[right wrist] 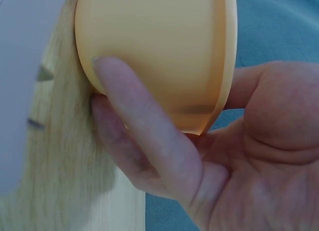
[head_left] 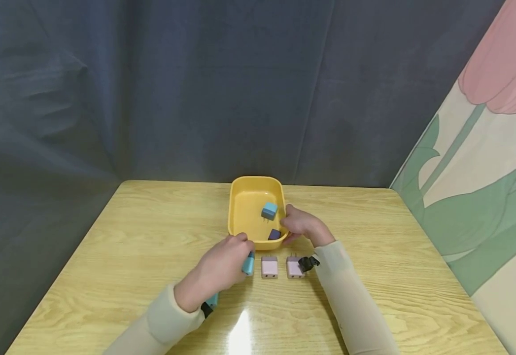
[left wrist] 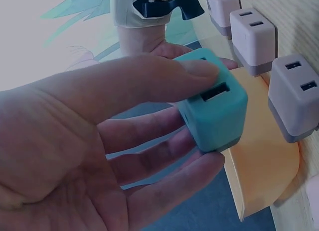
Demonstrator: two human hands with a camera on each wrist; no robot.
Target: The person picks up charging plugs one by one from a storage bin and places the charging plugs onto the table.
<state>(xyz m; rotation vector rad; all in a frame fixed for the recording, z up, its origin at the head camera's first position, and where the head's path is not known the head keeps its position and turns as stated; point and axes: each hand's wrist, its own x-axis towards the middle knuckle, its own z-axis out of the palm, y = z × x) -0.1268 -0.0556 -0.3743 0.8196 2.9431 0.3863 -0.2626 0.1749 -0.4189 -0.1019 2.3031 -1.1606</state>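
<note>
My left hand (head_left: 225,261) pinches a teal USB charger (left wrist: 219,114) between thumb and fingers, just off the bin's near left corner. Its two ports face the wrist camera. My right hand (head_left: 305,227) grips the right wall of a yellow plastic bin (head_left: 245,209), with fingers along the outside and the thumb at the rim. Inside the bin lie a teal charger (head_left: 269,211), prongs showing, and a dark blue one (head_left: 274,234) partly behind the near wall.
Two pale pink chargers (head_left: 269,267) (head_left: 294,268) sit in front of the bin on the wooden table (head_left: 164,217). Another teal object (head_left: 212,300) shows partly behind the left wrist. A dark curtain (head_left: 222,98) hangs at the back, a flower-print cloth (head_left: 475,207) at right.
</note>
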